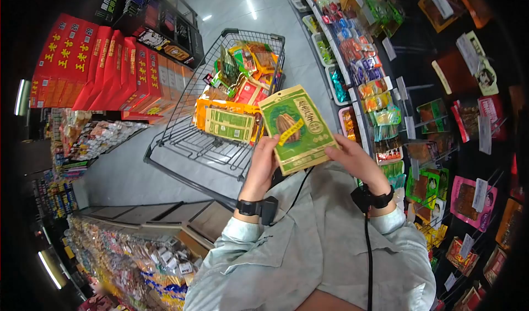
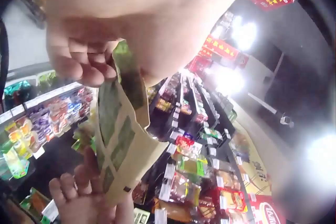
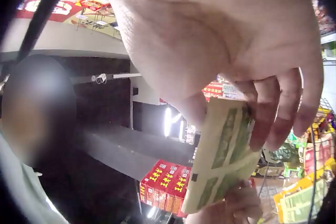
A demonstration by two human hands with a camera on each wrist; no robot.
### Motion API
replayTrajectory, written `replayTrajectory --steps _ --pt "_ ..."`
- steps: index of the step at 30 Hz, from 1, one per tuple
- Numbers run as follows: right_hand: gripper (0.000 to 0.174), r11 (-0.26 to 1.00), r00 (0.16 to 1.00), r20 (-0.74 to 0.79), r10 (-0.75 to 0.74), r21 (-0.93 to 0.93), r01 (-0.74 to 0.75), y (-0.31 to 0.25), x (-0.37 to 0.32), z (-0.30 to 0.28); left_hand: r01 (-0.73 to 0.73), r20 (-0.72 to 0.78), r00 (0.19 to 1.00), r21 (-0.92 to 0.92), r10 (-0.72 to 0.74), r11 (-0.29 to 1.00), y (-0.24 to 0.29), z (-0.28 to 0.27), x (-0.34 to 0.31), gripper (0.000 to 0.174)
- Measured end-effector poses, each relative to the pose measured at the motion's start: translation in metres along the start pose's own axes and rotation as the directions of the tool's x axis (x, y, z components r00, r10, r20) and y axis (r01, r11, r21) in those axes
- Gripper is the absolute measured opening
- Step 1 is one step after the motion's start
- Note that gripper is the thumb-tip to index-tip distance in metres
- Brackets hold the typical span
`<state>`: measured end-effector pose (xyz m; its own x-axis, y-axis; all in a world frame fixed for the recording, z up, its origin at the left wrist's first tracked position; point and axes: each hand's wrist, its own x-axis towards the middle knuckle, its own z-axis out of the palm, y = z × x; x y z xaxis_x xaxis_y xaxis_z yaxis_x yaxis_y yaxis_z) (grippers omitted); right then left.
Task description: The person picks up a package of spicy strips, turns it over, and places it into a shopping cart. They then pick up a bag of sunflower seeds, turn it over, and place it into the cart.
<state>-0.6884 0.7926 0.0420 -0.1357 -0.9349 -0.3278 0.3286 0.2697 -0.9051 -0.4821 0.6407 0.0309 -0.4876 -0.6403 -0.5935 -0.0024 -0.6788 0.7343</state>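
Note:
Both hands hold a green and tan snack bag (image 1: 297, 129) in front of the body, its face with a large striped seed picture turned up. My left hand (image 1: 264, 161) grips the lower left edge, thumb on the front. At the lower right corner my right hand (image 1: 355, 159) pinches the bag the same way. In the left wrist view, the curled fingers of the left hand (image 2: 126, 29) lie behind the bag (image 2: 126, 140). The right wrist view shows the bag's patterned back (image 3: 223, 150) between the right hand's (image 3: 226, 40) thumb and fingers.
A wire shopping cart (image 1: 190, 159) stands ahead, with several snack packets inside, including a green-labelled one (image 1: 228, 124). Shelves of hanging packets (image 1: 424, 184) run along the right. Red boxes (image 1: 71, 63) are stacked at left. Bulk bins of wrapped goods (image 1: 132, 256) stand at lower left.

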Motion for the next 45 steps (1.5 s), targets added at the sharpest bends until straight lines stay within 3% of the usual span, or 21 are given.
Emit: replayTrajectory --steps 2,7,8,9,11,14,18,21,25,31,33,35,38,45 --pt "0.041 0.998 0.998 0.004 0.067 0.003 -0.067 -0.016 0.021 0.018 -0.038 0.012 0.999 -0.057 0.039 0.998 0.024 -0.031 0.021 0.019" --pt "0.039 0.985 1.0 0.017 -0.003 -0.171 0.006 -0.062 0.063 0.051 -0.164 -0.116 0.983 -0.238 0.14 0.957 0.095 -0.074 0.053 0.031" --pt "0.039 0.977 1.0 0.0 -0.001 -0.211 0.001 -0.065 0.066 0.054 -0.167 -0.133 0.982 -0.275 0.134 0.947 0.101 -0.082 0.062 0.035" --pt "0.038 0.983 1.0 -0.023 0.011 -0.18 -0.015 -0.067 0.065 0.057 -0.062 -0.015 0.998 -0.251 0.06 0.966 0.098 -0.115 0.079 0.034" --pt "0.037 0.992 0.996 -0.089 0.019 -0.12 -0.03 -0.07 0.062 0.058 -0.032 0.008 0.999 -0.23 0.035 0.973 0.093 -0.137 0.103 0.033" --pt "0.036 0.995 0.974 -0.225 0.039 -0.083 -0.059 -0.065 0.047 0.058 0.049 0.035 0.998 -0.121 -0.046 0.991 0.099 -0.112 0.127 0.03" --pt "0.035 0.997 0.91 -0.413 0.038 -0.039 -0.059 -0.057 0.011 0.065 0.145 0.238 0.961 -0.011 -0.138 0.989 0.084 -0.074 0.162 0.023" --pt "0.036 1.0 0.832 -0.555 0.007 0.0 -0.008 -0.041 -0.031 0.077 0.12 0.369 0.91 0.204 -0.19 0.972 0.078 -0.029 0.169 0.021" --pt "0.036 0.994 0.695 -0.719 -0.027 0.054 0.094 -0.008 -0.094 0.106 0.019 0.534 0.822 0.323 -0.199 0.946 0.062 0.022 0.157 0.017" --pt "0.035 0.965 0.51 -0.857 -0.077 0.065 0.255 0.069 -0.198 0.153 -0.066 0.646 0.697 0.492 -0.313 0.868 0.004 0.081 0.083 0.015" --pt "0.033 0.92 0.486 -0.863 -0.139 0.069 0.386 0.117 -0.22 0.169 -0.105 0.686 0.64 0.524 -0.346 0.845 -0.027 0.088 0.043 0.015" --pt "0.033 0.908 0.449 -0.887 -0.106 0.097 0.408 0.139 -0.252 0.185 -0.084 0.68 0.61 0.566 -0.407 0.82 -0.06 0.09 -0.007 0.015" --pt "0.033 0.882 0.397 -0.911 -0.113 0.092 0.462 0.175 -0.296 0.206 -0.066 0.674 0.495 0.658 -0.548 0.75 -0.111 0.089 -0.063 0.014" --pt "0.034 0.847 0.152 -0.988 -0.035 0.051 0.529 0.216 -0.379 0.26 -0.164 0.595 0.297 0.802 -0.747 0.574 -0.184 0.108 -0.154 0.013"
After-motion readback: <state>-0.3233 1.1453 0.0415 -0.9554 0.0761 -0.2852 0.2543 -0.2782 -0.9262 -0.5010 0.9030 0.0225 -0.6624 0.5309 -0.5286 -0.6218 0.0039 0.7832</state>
